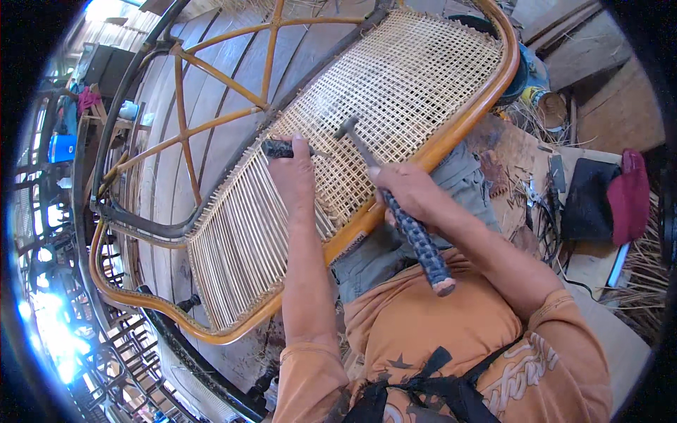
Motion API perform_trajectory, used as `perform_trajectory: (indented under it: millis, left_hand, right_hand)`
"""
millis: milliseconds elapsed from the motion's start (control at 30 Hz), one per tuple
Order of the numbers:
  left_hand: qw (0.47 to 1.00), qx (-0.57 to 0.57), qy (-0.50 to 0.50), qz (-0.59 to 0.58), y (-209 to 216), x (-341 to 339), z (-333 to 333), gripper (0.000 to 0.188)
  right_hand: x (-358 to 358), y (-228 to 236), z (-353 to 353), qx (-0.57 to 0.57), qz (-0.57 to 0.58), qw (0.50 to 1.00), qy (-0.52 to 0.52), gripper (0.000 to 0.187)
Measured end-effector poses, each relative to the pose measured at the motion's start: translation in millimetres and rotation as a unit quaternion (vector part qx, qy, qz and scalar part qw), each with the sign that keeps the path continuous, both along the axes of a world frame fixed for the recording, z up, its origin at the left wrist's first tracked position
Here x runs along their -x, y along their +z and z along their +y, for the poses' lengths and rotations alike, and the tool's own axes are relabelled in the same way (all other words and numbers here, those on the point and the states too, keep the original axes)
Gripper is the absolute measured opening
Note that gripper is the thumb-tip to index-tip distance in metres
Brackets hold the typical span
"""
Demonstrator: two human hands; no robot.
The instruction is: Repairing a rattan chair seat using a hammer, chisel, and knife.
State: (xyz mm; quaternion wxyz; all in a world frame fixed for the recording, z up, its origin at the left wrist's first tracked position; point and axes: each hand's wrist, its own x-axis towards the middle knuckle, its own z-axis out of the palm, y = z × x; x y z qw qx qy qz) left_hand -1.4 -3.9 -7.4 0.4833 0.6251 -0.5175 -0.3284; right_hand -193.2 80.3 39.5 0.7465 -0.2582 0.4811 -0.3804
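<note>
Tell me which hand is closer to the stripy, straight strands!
Left. The left hand is at the upper right edge of the straight strands, gripping a dark-handled tool. The right hand, around the hammer, is farther right, past some criss-cross weave.

Between the left hand (293, 170) and the right hand (409, 189) lies a narrow gap over the woven panel (416, 70), pinched by the thin tip of the black-handled tool (279, 149) and crossed higher up by the hammer (422, 244). The panel's upper right stretch offers a way over its surface, bordered by the curved wooden rim (465, 120). Left of the left forearm, the parallel strands (240, 240) leave room above them. Gaps between the crossed struts (220, 76) could admit hands; a dark rail (324, 68) separates them from the panel.
</note>
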Motion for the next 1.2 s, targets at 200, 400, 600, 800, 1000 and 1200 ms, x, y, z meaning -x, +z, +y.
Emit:
perform_trajectory:
  millis: [200, 400, 600, 800, 1000, 1200]
  left_hand:
    - [0.995, 0.040, 0.015, 0.085, 3, 7, -1, 0.019]
    - [0.975, 0.023, 0.083, 0.205, -3, -6, -5, 0.015]
    - [0.951, 0.024, 0.152, 0.269, 16, -37, -36, 0.014]
    - [0.977, -0.015, 0.121, 0.176, -8, -45, -76, 0.018]
    - [0.977, -0.026, 0.132, 0.168, -24, -43, -106, 0.019]
    - [0.982, -0.046, 0.111, 0.147, -37, -34, -113, 0.018]
  right_hand:
    - [-7, -5, -6, -0.005, 0.038, 0.998, 0.043, 0.031]
    - [5, -4, -6, -0.003, 0.058, 0.993, 0.104, 0.029]
    - [17, -6, -19, 0.045, 0.055, 0.996, 0.049, 0.024]
    - [10, 2, -59, 0.013, 0.059, 0.996, 0.067, 0.031]
    - [-3, -19, -101, 0.006, 0.096, 0.993, 0.069, 0.034]
    - [-10, -36, -127, 0.023, 0.089, 0.991, 0.096, 0.029]
